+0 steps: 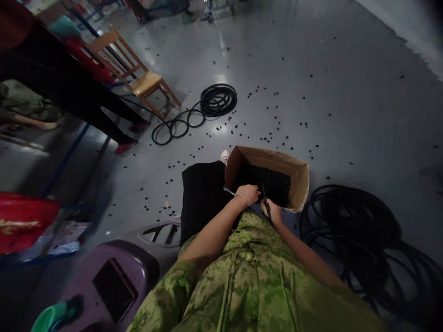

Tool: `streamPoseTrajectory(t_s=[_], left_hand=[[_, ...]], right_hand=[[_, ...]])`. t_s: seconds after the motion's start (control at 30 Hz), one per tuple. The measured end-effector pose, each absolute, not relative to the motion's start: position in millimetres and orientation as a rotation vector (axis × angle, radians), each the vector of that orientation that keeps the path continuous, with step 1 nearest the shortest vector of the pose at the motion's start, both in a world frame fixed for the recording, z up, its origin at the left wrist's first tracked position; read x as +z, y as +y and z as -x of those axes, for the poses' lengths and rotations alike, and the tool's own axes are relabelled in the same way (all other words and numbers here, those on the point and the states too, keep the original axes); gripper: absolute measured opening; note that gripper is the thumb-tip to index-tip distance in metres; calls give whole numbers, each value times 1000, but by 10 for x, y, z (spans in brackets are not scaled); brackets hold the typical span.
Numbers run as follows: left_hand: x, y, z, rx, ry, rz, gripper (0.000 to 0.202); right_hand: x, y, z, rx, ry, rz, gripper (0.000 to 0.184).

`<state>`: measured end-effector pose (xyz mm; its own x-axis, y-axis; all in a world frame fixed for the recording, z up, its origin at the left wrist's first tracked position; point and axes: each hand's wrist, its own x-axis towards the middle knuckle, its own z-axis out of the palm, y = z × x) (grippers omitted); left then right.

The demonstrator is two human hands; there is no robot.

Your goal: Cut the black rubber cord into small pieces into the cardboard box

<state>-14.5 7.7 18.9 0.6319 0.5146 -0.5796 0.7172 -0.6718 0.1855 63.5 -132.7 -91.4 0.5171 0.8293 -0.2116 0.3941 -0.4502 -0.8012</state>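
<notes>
My left hand [249,193], with a bracelet at its wrist, is closed over the near side of the cardboard box [299,190]. Whatever its fingers pinch is too small and dark to make out. A thin pale strip [229,190] sticks out to the left beside that wrist. My right hand [274,213] grips dark scissors [266,203], their tips pointing away from me toward the box and close to the left fingers. Inside the open box lies a heap of small black pieces [273,177].
Coiled black hose lies ahead [218,100], with a bigger coil [360,221] at right. Small black bits litter the grey floor [346,83]. A purple plastic stool [83,272] carries a phone [115,289]. Beyond are a wooden chair [147,84] and a standing person's legs [100,110].
</notes>
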Motion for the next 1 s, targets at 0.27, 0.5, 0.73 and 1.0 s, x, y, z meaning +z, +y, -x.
streamPoseTrajectory(t_s=[0.27,0.5,0.73,1.0], left_hand=[[191,79,171,-558,994,-2457,34],[196,115,177,-446,993,-2408,35],[168,120,190,-436,951,-2405,33],[136,105,190,-476,921,-2429,34]], right_hand=[[-689,-1450,-679,1034,-785,1772,46],[-535,-1460,-693,1067,-881,1746,41],[-475,-1397,-673,1055,-950,1739,37],[-463,-1385,-681,1062,-974,1695,38]])
